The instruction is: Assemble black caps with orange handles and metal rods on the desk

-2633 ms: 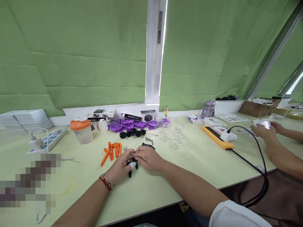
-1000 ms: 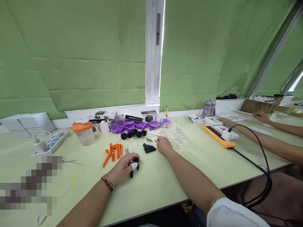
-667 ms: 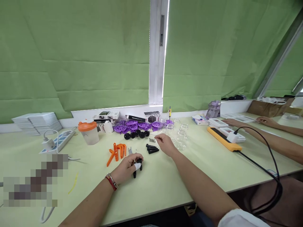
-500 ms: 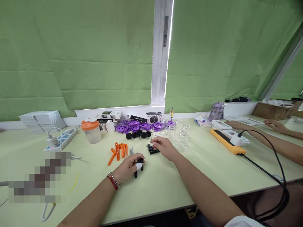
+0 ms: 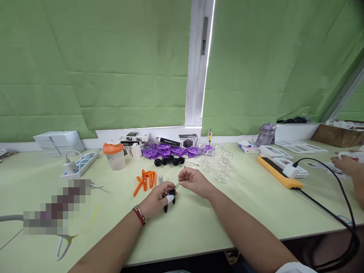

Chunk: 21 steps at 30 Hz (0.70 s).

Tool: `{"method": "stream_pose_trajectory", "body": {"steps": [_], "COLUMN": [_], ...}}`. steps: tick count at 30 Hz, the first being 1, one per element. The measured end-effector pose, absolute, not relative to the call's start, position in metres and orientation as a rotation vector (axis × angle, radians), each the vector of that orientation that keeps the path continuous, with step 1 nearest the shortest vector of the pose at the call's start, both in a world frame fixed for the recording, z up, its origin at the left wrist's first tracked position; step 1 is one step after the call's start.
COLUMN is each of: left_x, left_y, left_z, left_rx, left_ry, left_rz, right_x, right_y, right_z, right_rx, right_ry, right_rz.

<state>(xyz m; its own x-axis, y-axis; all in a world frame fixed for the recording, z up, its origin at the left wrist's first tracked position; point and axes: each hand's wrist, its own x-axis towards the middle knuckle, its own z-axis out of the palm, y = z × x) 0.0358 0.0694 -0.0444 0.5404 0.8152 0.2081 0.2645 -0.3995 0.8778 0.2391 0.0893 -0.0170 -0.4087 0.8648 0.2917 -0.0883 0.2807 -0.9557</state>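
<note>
My left hand rests on the pale green table, closed around a small black plastic part; one finger wears a white wrap. My right hand is just to its right, pinching a small metal spring whose lower end reaches the black part. Orange plastic pieces and thin metal pins lie just behind my left hand.
Purple discs, black wheels, clear glass cups, an orange-lidded cup and boxes line the back. A power strip lies left; a yellow strip with black cable right. Another person's hand is at far right.
My right hand left the left hand, reached to the springs near the glass cups, picked one up and brought it back to the black part. The view shifted left.
</note>
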Motion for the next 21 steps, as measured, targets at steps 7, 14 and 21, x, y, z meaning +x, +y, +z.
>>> {"method": "stream_pose_trajectory", "body": {"steps": [7,14,21], "left_x": [0.036,0.038,0.038], "left_y": [0.069,0.066,0.066], "left_z": [-0.04,-0.035,-0.036], "left_rx": [2.021,2.066,2.031], "left_ry": [0.906,0.897,0.884], "left_rz": [0.823,0.846,0.831], "right_x": [0.228,0.222,0.225], "right_y": [0.085,0.081,0.08], "right_z": [-0.018,-0.023,-0.021], "right_rx": [-0.749,-0.81,-0.841], "right_ry": [-1.666,-1.797,-1.819], "right_rz": [1.13,0.992,0.93]}}
